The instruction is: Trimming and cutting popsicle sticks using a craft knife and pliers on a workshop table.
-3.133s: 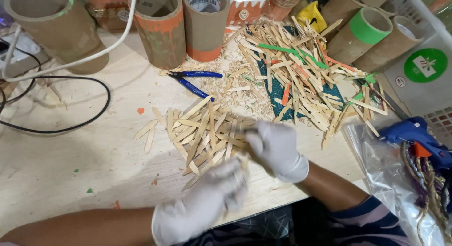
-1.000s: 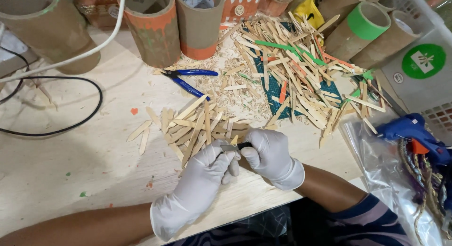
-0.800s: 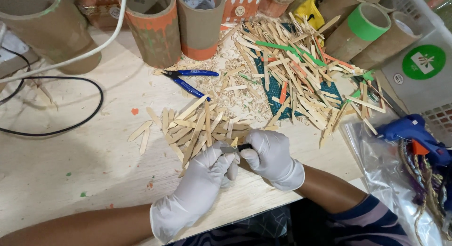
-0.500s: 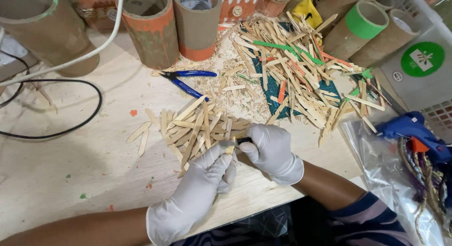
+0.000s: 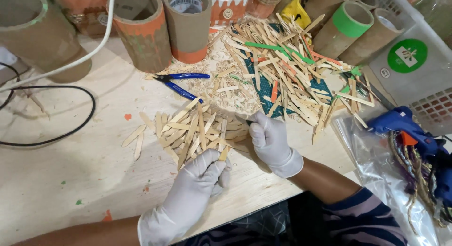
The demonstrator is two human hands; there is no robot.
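Pale plywood worktop [image 5: 61, 180], flecked with green and orange paint, fills the view, cluttered from nine o'clock to three. At far left a black cable [image 5: 70, 133] loops across the board beneath a white cord [image 5: 89, 55], with cardboard tubes [image 5: 141, 31] banded in orange standing at eleven and twelve o'clock. Blue-handled cutters [image 5: 181, 83] lie open just past a fan of trimmed wooden sticks [image 5: 193, 130] at centre.

At six o'clock the gloved left hand [image 5: 197, 180] now curls shut, pinching the near end of one stick from that fan between thumb and fingers. Half a second ago it sat higher, pressed close against the other glove; it has since drawn back toward the table edge, and the two hands are apart. The gloved right hand [image 5: 268, 142], at five o'clock of the fan, closes around a small dark tool whose tip peeks out at the knuckles; what kind of tool cannot be told. By appearances, one stick has been singled out from the fan for working.

Three seconds ago both hands lay flat and spread over the fan, with no stick lifted.

Toward two o'clock a larger heap of mixed plain and coloured sticks [image 5: 292, 71] covers a green cutting mat [image 5: 266, 88]. A blue glue gun [image 5: 407, 128] rests on a clear plastic bag [image 5: 376, 180] at three o'clock, with a white basket [image 5: 423, 71] beyond it.
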